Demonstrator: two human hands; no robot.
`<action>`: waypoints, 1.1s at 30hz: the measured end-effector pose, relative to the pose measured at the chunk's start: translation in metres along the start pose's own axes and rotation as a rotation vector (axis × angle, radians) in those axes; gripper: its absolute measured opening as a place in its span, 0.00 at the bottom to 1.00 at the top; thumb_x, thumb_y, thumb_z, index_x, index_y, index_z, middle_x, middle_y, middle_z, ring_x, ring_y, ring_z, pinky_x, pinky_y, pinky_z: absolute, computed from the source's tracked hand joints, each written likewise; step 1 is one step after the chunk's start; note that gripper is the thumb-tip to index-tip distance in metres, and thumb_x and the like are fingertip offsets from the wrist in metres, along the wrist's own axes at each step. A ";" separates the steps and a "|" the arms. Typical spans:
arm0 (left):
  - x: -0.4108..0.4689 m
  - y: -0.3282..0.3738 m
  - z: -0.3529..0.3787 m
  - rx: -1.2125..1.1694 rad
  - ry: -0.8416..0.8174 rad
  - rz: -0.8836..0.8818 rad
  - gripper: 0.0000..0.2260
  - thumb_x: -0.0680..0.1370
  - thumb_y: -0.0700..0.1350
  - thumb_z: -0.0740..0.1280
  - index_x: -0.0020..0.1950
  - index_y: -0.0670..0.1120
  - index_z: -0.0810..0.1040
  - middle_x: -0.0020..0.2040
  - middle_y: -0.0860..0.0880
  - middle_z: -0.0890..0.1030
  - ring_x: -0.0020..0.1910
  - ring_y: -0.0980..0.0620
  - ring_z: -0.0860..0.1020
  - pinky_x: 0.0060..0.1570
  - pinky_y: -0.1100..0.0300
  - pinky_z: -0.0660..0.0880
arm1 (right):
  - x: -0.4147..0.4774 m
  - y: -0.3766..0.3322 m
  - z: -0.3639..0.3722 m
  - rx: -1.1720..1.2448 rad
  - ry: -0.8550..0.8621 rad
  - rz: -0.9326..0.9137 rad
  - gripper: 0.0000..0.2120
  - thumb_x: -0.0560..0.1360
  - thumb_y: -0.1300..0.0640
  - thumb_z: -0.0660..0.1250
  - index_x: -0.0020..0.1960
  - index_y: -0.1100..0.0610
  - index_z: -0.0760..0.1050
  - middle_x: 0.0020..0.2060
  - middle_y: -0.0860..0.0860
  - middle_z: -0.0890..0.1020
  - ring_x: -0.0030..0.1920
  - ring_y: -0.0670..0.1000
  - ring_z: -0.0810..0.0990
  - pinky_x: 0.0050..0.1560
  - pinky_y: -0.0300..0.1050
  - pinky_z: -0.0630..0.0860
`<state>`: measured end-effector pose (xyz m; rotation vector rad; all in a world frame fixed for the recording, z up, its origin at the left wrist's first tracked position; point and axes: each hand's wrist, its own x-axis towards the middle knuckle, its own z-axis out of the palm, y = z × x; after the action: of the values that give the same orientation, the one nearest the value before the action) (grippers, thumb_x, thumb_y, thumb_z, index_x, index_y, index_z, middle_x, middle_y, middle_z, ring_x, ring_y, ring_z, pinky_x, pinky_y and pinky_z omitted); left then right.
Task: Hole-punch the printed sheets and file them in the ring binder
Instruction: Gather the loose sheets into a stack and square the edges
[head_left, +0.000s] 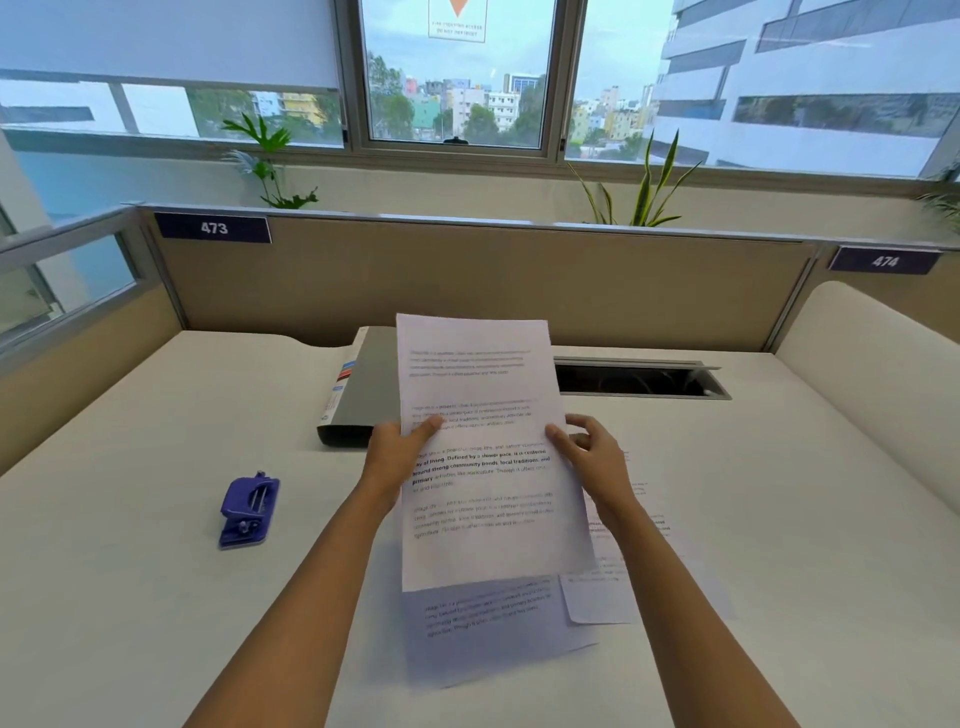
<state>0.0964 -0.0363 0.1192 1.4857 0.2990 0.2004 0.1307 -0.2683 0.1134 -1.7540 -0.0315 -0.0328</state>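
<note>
We hold a white printed sheet of paper (483, 447) up off the white desk (156, 571), tilted away from us. Our left hand (397, 452) pinches its left edge, thumb on the printed face and fingers behind. Our right hand (589, 457) grasps the right edge the same way, thumb in front and fingers curled behind. A closed grey ring binder (363, 395) lies flat just beyond the left hand, partly hidden by the raised sheet. A blue metal hole punch (248, 512) sits well to the left of the left hand. Two more printed sheets (493, 629) lie on the desk under our wrists, one below the raised sheet and one beneath the right forearm.
</note>
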 end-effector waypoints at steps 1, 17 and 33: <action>0.001 -0.002 0.000 -0.020 0.013 -0.021 0.09 0.75 0.45 0.69 0.55 0.45 0.79 0.50 0.45 0.83 0.47 0.44 0.83 0.48 0.49 0.80 | 0.003 0.005 -0.005 -0.048 0.048 0.012 0.17 0.74 0.49 0.69 0.60 0.54 0.73 0.49 0.54 0.82 0.45 0.50 0.82 0.40 0.39 0.79; 0.011 -0.022 -0.012 -0.097 0.005 -0.189 0.13 0.75 0.41 0.69 0.58 0.40 0.78 0.52 0.40 0.82 0.49 0.40 0.81 0.53 0.45 0.78 | 0.004 0.065 -0.084 -0.984 0.086 0.713 0.50 0.62 0.38 0.75 0.71 0.63 0.56 0.69 0.61 0.60 0.70 0.59 0.60 0.67 0.51 0.64; 0.009 -0.027 -0.019 -0.119 -0.012 -0.210 0.14 0.75 0.41 0.69 0.60 0.42 0.76 0.54 0.41 0.82 0.52 0.40 0.81 0.53 0.43 0.77 | 0.002 0.036 -0.090 -0.711 0.241 0.498 0.23 0.70 0.64 0.69 0.63 0.60 0.66 0.58 0.61 0.75 0.57 0.61 0.76 0.48 0.48 0.70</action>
<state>0.0980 -0.0177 0.0903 1.3275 0.4236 0.0400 0.1333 -0.3634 0.0950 -2.4048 0.6628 0.1229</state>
